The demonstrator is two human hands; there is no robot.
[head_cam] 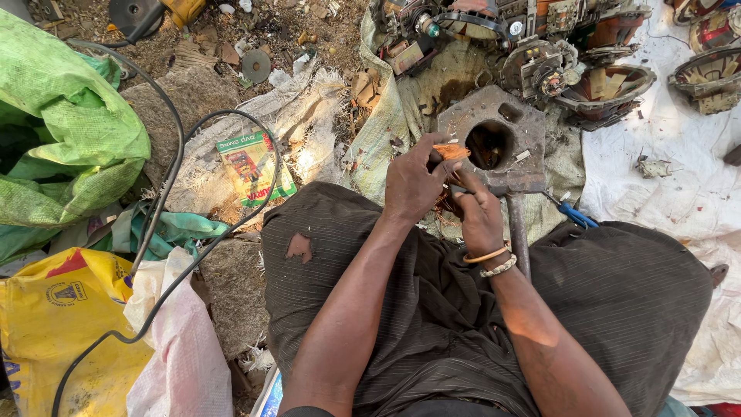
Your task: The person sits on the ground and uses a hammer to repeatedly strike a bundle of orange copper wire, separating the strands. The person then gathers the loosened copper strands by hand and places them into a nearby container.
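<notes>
The person sits on the ground with knees spread under a dark striped garment [432, 309]. Both hands meet just in front of the lap, at the near edge of a heavy grey metal block [525, 127] with a round hole through it.

The left hand [413, 181] is closed, fingers curled around a small bundle of orange-brown wire [450, 151], which it holds at the rim of the block's hole. The right hand [478, 216] is also closed; its fingers are bent around something thin just below the bundle, but what it grips is too hidden to make out. Two bangles [494, 261] sit on the right wrist. More reddish wire shows between the two hands, partly covered by them.

A metal handle [517, 232] runs from under the block toward the person, just beside the right wrist. A blue-handled tool [575, 216] lies on the sacking right of it.

Dismantled motor parts [587, 77] are heaped beyond the block, some resting on a white cloth [679, 201]. To the left lie a green woven sack [69, 123], a yellow bag [54, 324], a green printed packet [251, 166] and a looping black cable [174, 154].
</notes>
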